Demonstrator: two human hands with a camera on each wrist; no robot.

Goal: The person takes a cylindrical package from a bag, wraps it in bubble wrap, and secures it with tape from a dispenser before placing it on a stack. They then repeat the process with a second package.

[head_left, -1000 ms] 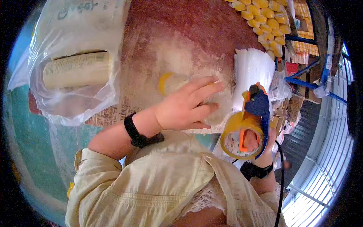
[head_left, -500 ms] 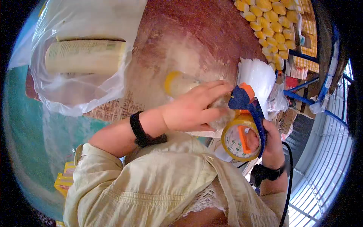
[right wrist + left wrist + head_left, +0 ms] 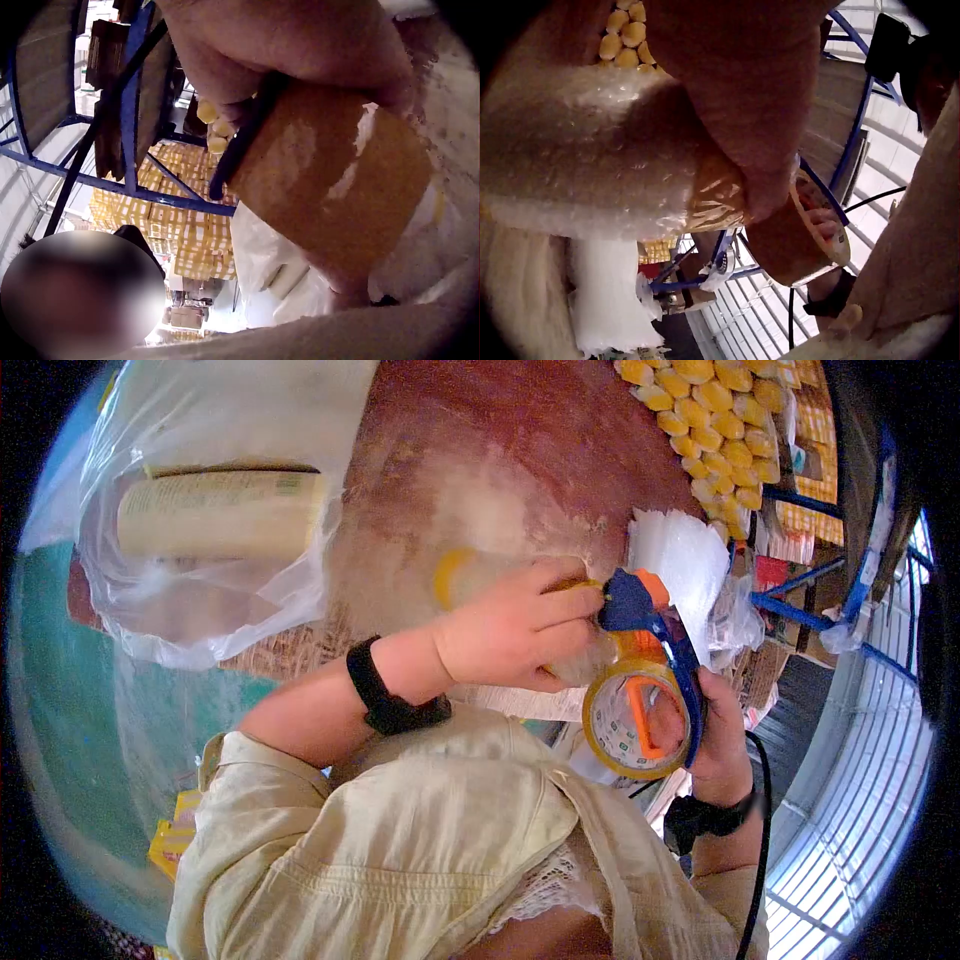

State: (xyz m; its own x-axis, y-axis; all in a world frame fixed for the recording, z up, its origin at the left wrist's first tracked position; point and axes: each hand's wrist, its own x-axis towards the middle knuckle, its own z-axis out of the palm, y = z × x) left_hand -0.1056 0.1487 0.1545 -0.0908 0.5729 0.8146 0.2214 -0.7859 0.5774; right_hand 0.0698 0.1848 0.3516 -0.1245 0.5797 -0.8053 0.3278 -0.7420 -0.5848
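A bubble-wrapped roll [image 3: 480, 575] with yellow tape round its far end lies sideways over the table; in the left wrist view its clear wrap [image 3: 585, 157] ends in a shiny tape band [image 3: 716, 195]. My left hand [image 3: 515, 625] grips the roll's right end, its fingers curled over it. My right hand [image 3: 725, 735] holds a blue and orange tape dispenser [image 3: 682, 650] with a large roll of yellow-brown tape [image 3: 612, 735], seen broadside in the right wrist view [image 3: 337, 180]. The dispenser's head is at my left fingertips. Some right fingers show through the tape core.
A plastic bag [image 3: 200, 635] holding a pale cylindrical pack [image 3: 220, 515] lies at the left of the red-brown table [image 3: 450, 420]. White wrap sheets [image 3: 680, 560] lie at the right edge, below a pile of yellow-ended rolls [image 3: 715, 430]. Blue racking [image 3: 860, 570] and a black cable [image 3: 765, 840] are further right.
The dispenser has moved left and turned, its head coming to my left fingertips. My left hand has shifted slightly right, its spread fingers closing over the roll's end.
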